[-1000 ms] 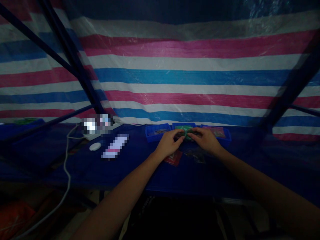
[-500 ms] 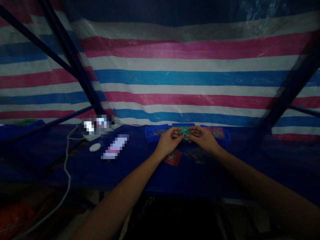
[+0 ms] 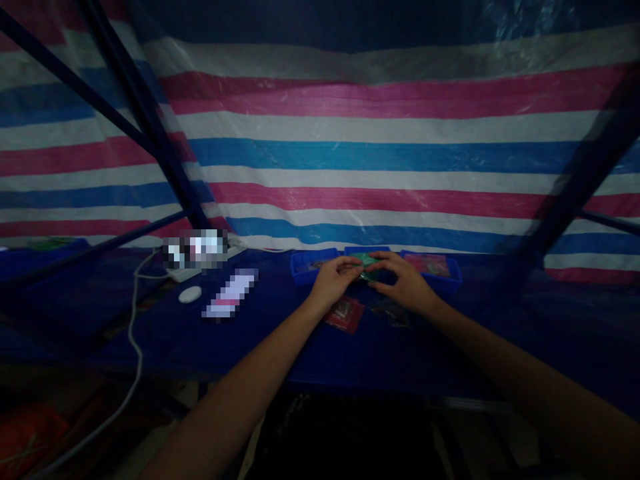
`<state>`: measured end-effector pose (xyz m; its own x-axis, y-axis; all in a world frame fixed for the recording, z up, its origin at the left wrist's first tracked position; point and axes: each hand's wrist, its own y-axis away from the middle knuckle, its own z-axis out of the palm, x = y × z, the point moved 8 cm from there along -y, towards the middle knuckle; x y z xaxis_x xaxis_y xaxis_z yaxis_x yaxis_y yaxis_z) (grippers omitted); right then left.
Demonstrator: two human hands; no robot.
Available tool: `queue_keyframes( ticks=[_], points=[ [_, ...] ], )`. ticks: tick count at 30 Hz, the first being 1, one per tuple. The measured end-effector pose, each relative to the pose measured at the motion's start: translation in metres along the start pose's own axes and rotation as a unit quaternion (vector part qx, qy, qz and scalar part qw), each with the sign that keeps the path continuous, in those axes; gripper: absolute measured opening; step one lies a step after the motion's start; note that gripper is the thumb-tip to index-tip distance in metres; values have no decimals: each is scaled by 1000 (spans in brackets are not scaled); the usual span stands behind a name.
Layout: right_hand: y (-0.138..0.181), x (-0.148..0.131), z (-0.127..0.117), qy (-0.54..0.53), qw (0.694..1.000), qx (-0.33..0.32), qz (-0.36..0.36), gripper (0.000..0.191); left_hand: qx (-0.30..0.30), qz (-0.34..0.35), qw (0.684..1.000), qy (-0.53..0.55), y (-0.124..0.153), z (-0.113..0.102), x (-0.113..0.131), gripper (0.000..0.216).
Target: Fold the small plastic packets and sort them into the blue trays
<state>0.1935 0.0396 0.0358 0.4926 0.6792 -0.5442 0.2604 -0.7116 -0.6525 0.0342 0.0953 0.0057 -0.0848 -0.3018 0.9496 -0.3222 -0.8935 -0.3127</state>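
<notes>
A small green packet (image 3: 369,265), shiny like plastic, is held up between my two hands, in front of the middle blue bin. My left hand (image 3: 336,280) pinches its left side, fingers pressed close together. On the other side, my right hand (image 3: 406,283) curves round the packet, fingers near its top and thumb near its lower edge. Fingers partly cover the packet, and dim light hides its contents. Below my left hand, a red packet (image 3: 345,313) lies flat on the blue table (image 3: 240,353). A dark clear packet (image 3: 393,312) lies beside it, below my right hand.
Behind my hands stand a left blue bin (image 3: 303,272), a middle blue bin (image 3: 363,250) and a right blue bin (image 3: 453,277) with a pinkish-red packet (image 3: 425,262). Left are a white round object (image 3: 190,295), a blurred-out phone-like slab (image 3: 231,293) and a white cable (image 3: 134,327).
My right thumb and fingers have spread further apart around the green packet. My left fingers have straightened and closed together. The packet has shifted slightly; the red packet is more exposed.
</notes>
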Motion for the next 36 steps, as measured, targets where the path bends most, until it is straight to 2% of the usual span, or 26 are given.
queue_keyframes(
  ticks=[3,6,10,15,20,24,29,32,36],
  points=[
    [1,9,7,-98,993,-19,56,31,22,22,999,-15,-2,-7,1,32],
    [4,24,12,-229,963,3,139,39,2,36,999,-10,-3,-4,2,36],
    [3,37,12,-295,939,31,174,51,-14,52,998,-27,0,3,7,35],
    [3,49,3,-279,937,71,196,49,15,118,980,-157,9,4,28,36],
    [7,54,3,-268,938,72,210,38,-9,144,964,-222,13,10,32,33],
    [5,48,2,-244,951,52,181,27,-39,115,968,-219,10,10,22,21],
    [1,37,-12,-152,979,75,113,13,-50,69,987,-135,4,7,10,23],
    [1,37,-14,-105,985,75,113,12,-38,60,986,-149,3,5,7,24],
    [3,39,-4,-137,980,41,141,18,-12,58,977,-205,4,3,10,24]
  ],
)
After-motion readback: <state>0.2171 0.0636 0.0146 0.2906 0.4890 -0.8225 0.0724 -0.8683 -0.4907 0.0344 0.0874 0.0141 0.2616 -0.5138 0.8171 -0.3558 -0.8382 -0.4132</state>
